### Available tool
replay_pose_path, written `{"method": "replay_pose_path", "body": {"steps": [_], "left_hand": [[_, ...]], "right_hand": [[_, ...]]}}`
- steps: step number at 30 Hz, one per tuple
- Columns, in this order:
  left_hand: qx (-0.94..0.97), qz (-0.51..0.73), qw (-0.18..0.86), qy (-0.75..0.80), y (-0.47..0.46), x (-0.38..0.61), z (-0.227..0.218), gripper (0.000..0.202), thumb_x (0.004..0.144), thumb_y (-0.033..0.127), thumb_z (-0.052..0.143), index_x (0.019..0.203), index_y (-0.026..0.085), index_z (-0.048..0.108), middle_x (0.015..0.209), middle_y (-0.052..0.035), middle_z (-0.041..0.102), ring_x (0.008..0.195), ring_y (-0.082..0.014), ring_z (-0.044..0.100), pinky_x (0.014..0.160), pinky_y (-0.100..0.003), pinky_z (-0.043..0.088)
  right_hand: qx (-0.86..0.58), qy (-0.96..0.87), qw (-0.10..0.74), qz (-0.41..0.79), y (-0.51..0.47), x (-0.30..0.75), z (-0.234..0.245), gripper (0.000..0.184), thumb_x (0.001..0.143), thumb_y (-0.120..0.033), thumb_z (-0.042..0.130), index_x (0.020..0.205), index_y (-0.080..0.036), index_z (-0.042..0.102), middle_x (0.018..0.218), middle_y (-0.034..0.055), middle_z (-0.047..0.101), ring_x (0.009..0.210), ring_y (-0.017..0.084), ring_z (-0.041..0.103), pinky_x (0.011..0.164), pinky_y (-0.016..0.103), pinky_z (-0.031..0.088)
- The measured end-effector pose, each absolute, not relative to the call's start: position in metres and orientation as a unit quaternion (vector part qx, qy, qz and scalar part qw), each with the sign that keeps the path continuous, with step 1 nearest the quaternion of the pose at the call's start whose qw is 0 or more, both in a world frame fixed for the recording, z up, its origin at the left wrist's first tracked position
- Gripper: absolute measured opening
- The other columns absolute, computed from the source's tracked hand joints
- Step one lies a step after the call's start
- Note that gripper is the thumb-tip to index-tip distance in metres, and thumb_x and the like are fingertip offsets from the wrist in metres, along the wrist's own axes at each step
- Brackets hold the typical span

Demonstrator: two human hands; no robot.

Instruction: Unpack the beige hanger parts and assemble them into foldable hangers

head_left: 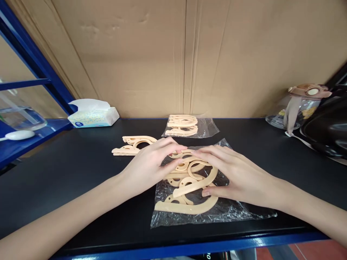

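Note:
Several beige folding hangers (193,186) lie overlapping on a clear plastic bag (230,211) in front of me; whether some are inside it I cannot tell. My left hand (155,157) has its thumb and fingers bent together on the upper left part of the hangers. On the other side, my right hand (233,169) curls round the rounded end of the top hanger, fingers above and thumb below. Parts of the hangers are hidden under both hands. Just beyond my left hand lies a small stack of folded hangers (127,151).
Another clear bag (207,128) with folded hangers stands farther back, near the cardboard wall (135,65). A tissue pack (93,115) sits at the back left. At the right are a clear bottle with a strap (300,108) and a shiny black object (328,122). A blue edge (189,249) borders the black table.

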State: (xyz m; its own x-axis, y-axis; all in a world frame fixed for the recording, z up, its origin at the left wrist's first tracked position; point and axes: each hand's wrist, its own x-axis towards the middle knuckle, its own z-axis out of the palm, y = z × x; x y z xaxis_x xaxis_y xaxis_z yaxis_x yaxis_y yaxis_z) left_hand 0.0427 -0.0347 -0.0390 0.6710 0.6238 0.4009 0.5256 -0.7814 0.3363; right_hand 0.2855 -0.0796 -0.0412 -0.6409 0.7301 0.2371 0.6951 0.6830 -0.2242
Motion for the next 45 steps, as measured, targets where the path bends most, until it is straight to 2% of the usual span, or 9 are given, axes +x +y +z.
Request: {"method": "replay_pose_path", "body": {"steps": [3,6,9,14,20,28,32,38,45], "left_hand": [[0.917,0.228,0.090,0.315,-0.035,0.043,-0.037,0.026,0.094,0.033,0.047,0.115,0.022,0.057,0.104,-0.0021,0.059,0.094,-0.0154,0.057,0.080,-0.029,0.047],[0.926,0.197,0.087,0.311,-0.036,0.043,-0.033,0.028,0.096,0.033,0.041,0.117,0.022,0.056,0.110,-0.0030,0.058,0.098,-0.0161,0.057,0.083,-0.030,0.047],[0.931,0.174,0.067,0.312,-0.036,0.042,-0.033,0.030,0.098,0.027,0.035,0.121,0.022,0.053,0.116,-0.0037,0.058,0.103,-0.0163,0.056,0.087,-0.031,0.047],[0.944,0.132,0.025,0.302,-0.030,0.036,-0.040,0.035,0.096,0.018,0.032,0.126,0.021,0.051,0.126,-0.0048,0.056,0.116,-0.0178,0.052,0.098,-0.034,0.044],[0.947,0.103,0.023,0.302,-0.023,0.033,-0.044,0.037,0.095,0.018,0.034,0.129,0.021,0.049,0.127,-0.0054,0.057,0.116,-0.0186,0.053,0.094,-0.032,0.046],[0.944,0.086,0.029,0.316,-0.027,0.034,-0.041,0.035,0.095,0.023,0.036,0.128,0.023,0.050,0.125,-0.0042,0.058,0.111,-0.0185,0.056,0.091,-0.031,0.046],[0.943,0.084,0.031,0.319,-0.027,0.035,-0.041,0.036,0.095,0.022,0.036,0.128,0.022,0.049,0.125,-0.0044,0.058,0.109,-0.0188,0.056,0.089,-0.033,0.047],[0.945,0.091,0.049,0.309,-0.023,0.032,-0.043,0.052,0.085,0.002,0.032,0.130,0.022,0.048,0.129,-0.0035,0.056,0.111,-0.0167,0.055,0.093,-0.031,0.046],[0.951,0.109,0.050,0.285,-0.018,0.026,-0.049,0.056,0.085,0.000,0.031,0.131,0.027,0.048,0.130,-0.0010,0.056,0.115,-0.0159,0.053,0.096,-0.032,0.045]], "right_hand": [[-0.376,-0.912,0.139,0.082,-0.075,0.289,-0.043,0.077,0.082,-0.053,0.057,0.147,-0.029,0.022,0.147,0.0043,0.036,0.131,0.024,0.037,0.105,0.043,0.038],[-0.362,-0.914,0.133,0.123,-0.070,0.292,-0.044,0.077,0.084,-0.050,0.056,0.148,-0.029,0.019,0.144,0.0048,0.041,0.129,0.022,0.039,0.105,0.042,0.036],[-0.364,-0.912,0.128,0.140,-0.066,0.294,-0.040,0.078,0.081,-0.051,0.059,0.147,-0.027,0.024,0.132,0.0065,0.052,0.118,0.023,0.048,0.097,0.041,0.042],[-0.438,-0.889,0.116,0.069,-0.058,0.319,-0.022,0.081,0.071,-0.054,0.065,0.141,-0.025,0.036,0.119,0.0086,0.059,0.107,0.029,0.052,0.089,0.045,0.044],[-0.535,-0.840,0.058,0.064,-0.046,0.365,-0.004,0.079,0.067,-0.060,0.065,0.135,-0.027,0.044,0.111,0.0089,0.063,0.100,0.032,0.058,0.081,0.045,0.047],[-0.644,-0.750,0.066,0.136,-0.062,0.397,0.016,0.073,0.066,-0.050,0.070,0.132,-0.026,0.049,0.114,0.0134,0.061,0.101,0.028,0.061,0.080,0.036,0.047],[-0.628,-0.762,0.049,0.146,-0.063,0.396,0.014,0.068,0.067,-0.044,0.071,0.129,-0.027,0.051,0.113,0.0128,0.061,0.098,0.027,0.062,0.079,0.035,0.048],[-0.554,-0.824,0.022,0.120,-0.057,0.369,-0.001,0.073,0.063,-0.053,0.072,0.129,-0.033,0.049,0.117,0.0066,0.063,0.104,0.030,0.059,0.079,0.039,0.050],[-0.556,-0.827,0.019,0.083,-0.058,0.358,-0.006,0.069,0.064,-0.059,0.068,0.125,-0.031,0.050,0.112,0.0050,0.066,0.093,0.030,0.064,0.070,0.040,0.051]]}}
